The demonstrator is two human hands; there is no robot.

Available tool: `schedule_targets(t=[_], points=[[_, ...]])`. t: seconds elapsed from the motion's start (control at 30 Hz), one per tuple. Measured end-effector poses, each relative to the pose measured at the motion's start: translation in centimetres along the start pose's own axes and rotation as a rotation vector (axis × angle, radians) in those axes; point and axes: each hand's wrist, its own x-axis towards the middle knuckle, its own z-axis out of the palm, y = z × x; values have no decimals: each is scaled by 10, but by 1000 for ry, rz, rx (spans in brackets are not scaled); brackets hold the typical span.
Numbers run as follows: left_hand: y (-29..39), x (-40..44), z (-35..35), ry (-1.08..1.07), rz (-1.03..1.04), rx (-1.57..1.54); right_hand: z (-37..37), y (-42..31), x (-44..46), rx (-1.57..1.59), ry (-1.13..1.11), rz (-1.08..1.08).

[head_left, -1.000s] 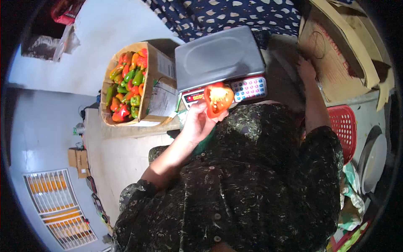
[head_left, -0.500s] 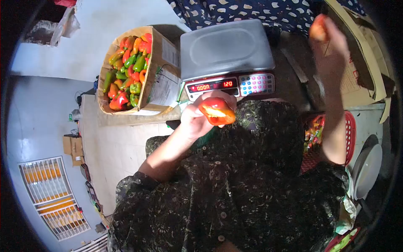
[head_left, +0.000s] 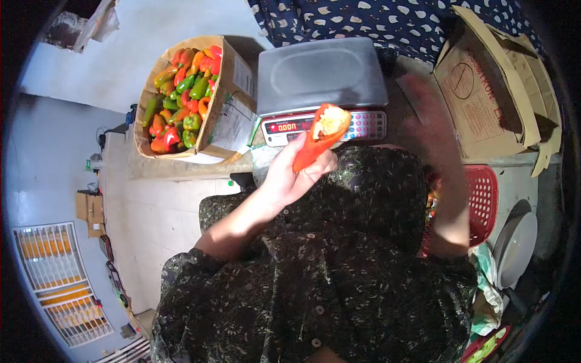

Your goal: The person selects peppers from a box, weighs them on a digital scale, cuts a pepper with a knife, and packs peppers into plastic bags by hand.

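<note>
My left hand (head_left: pixel 285 176) is closed around a red bell pepper (head_left: pixel 316 148), cut open so that its pale seeds and core show at the upper end. The pepper is held in front of a digital scale (head_left: pixel 321 75) and hides part of its display. To the right of the scale, my right hand (head_left: pixel 426 115) is smeared by motion. Its fingers cannot be made out, nor whether anything is in them.
Whole red, green and orange peppers fill a cardboard box (head_left: pixel 239 109) left of the scale. An open carton (head_left: pixel 472 100) stands at the right. Below it are a red perforated basket (head_left: pixel 484 193) with pepper pieces and a pale basin (head_left: pixel 517 248).
My right hand has come down and left from the carton, where it held a red pepper piece. My left hand has turned its pepper, so the cut end now points up.
</note>
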Motion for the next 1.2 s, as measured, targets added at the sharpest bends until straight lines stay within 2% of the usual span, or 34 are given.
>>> schedule_targets(t=[0.03, 0.07, 0.13, 0.23, 0.33, 0.4, 0.43, 0.47, 0.5, 0.53, 0.6, 0.67, 0.7, 0.77, 0.8, 0.87, 0.9, 0.93, 0.97, 1.0, 1.03, 1.1, 1.13, 1.17, 1.2], points=[[0, 0, 6, 4, -56, -42, 25, -10, -10, 260, -210, 224], [0, -1, 11, 6, -111, -82, 51, -11, -16, 383, -234, 104], [-13, -4, 1, -56, -118, -168, 75, -42, -18, 914, -282, 273], [-16, -9, -5, -70, -113, -75, 81, -35, -19, 932, -329, 318], [-19, -12, -6, -18, -117, -82, 70, -38, -19, 662, -238, 283], [-17, -13, -9, 43, -145, -84, 48, -56, -14, 656, -6, 214], [-13, -14, -7, 93, -130, 1, 27, -61, -11, 392, 144, 140], [-9, -15, -6, 95, -86, 118, 0, -65, -9, 135, 379, 172], [-7, -17, -9, 98, -60, 153, -28, -66, 0, 180, 582, -107], [-4, -19, -11, 101, -35, 188, -60, -68, 4, -229, 827, -248], [-2, -27, -25, 141, -7, 185, -116, -68, 17, -336, 1135, -444], [11, -34, -22, 62, 69, 242, -179, -43, 20, -595, 1131, -326], [19, -39, -16, 11, 138, 233, -224, -5, 19, -731, 979, -141], [38, -52, 10, -57, 313, 285, -223, 28, 13, -905, 862, -31], [49, -65, 31, -67, 424, 347, -193, 19, 10, -1111, 899, -108], [79, -100, 58, -135, 540, 454, -130, -2, -2, -983, 834, -275], [91, -105, 66, -394, 677, 299, -109, 1, -8, -961, 741, -355], [99, -104, 82, -586, 776, 230, -85, 6, -12, -698, 630, -262], [108, -102, 98, -808, 849, 142, -72, 31, -13, -682, 605, -232], [116, -100, 114, -1039, 885, 54, -63, 57, -12, -672, 516, -137], [125, -99, 121, -1159, 832, 94, -58, 87, -14, -647, 395, 49], [120, -104, 130, -1161, 1001, 107, -56, 170, -25, -783, 263, 383], [118, -104, 135, -1162, 1091, 118, -52, 168, -24, -733, 98, 684], [121, -100, 139, -892, 1995, 473, -54, 194, -34, -739, 73, 630], [120, -101, 138, -1000, 1812, 394, -55, 208, -35, -764, -6, 699]])
